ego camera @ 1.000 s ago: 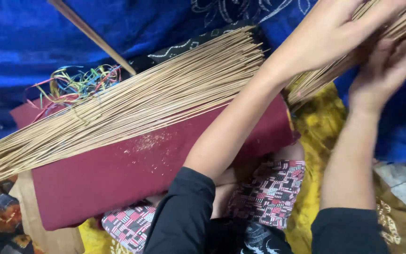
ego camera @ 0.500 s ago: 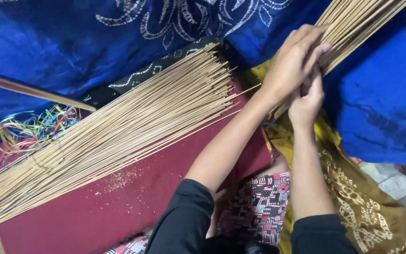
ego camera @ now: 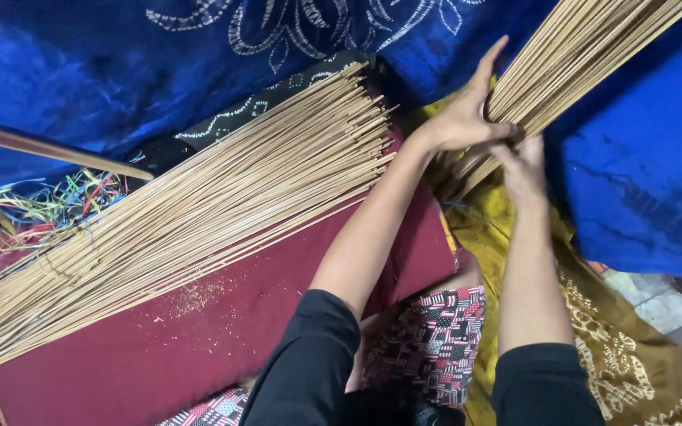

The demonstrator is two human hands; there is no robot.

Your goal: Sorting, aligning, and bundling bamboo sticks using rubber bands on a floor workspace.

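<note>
- Bamboo sticks in the lifted bundle (ego camera: pixel 586 55) are what we're working on: it is slanting up to the top right corner, lower ends down over the yellow patterned cloth (ego camera: pixel 507 244).
- Going left to right: coloured plastic strips (ego camera: pixel 49 205) are lying in a loose tangle at far left, thin and glossy, partly tucked under the flat pile.
- One separate cane (ego camera: pixel 49 150) is lying above them, thicker than the rest and smooth.
- Flat pile of sticks (ego camera: pixel 199 213) is resting on the maroon board (ego camera: pixel 238 331), fanned slightly, near ends roughly flush. Sticks are thin, straight, pale tan, dry-looking.
- Fine dust and splinters are sitting on the board just below the pile; board surface looks matte, cloth-like.
- We are judging the flat pile as the finished share and the lifted bundle as what is left; the split cannot be counted.
- Our left hand (ego camera: pixel 463 118) is pressing against the bundle's side, fingers extended upward, thumb hooked across the sticks: a loose open-palm hold, not a fist.
- Our right hand (ego camera: pixel 524 170) is underneath, curled around the bundle's lower part; fingers mostly hidden, so closure is only partly readable.
- Blue patterned fabric (ego camera: pixel 641 189) is draping behind and right, soft with a sheen.
</note>
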